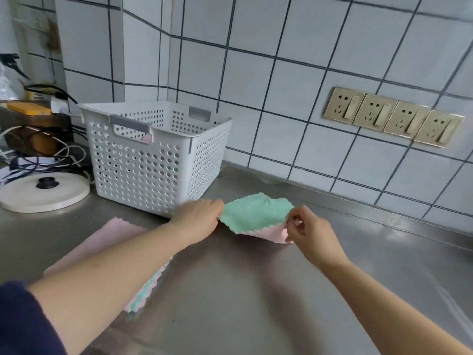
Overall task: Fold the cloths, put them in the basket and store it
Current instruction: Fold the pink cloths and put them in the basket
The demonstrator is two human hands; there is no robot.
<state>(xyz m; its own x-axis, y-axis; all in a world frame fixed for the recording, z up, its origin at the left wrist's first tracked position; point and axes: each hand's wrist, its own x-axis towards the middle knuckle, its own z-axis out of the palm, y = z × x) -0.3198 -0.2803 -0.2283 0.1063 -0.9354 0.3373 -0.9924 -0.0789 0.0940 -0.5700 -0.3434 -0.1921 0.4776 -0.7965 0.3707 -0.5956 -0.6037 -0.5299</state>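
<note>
White-tiled wall behind a steel table. Both hands, left hand and right hand, pinched opposite edges of a green-and-pink cloth, mid-fold, beside the white basket. One pink cloth lay unfolded; something pink showed inside the basket. Storing remained.

Baskets: one, white with holes.
Cloths on the desk: two, one green and pink held up, one pink lying flat.
Cloths in the basket: something pink shows through a handle; the number I cannot tell.
Hands: two, left, right.
Wall sockets: four.
Lids: one, round.
</note>
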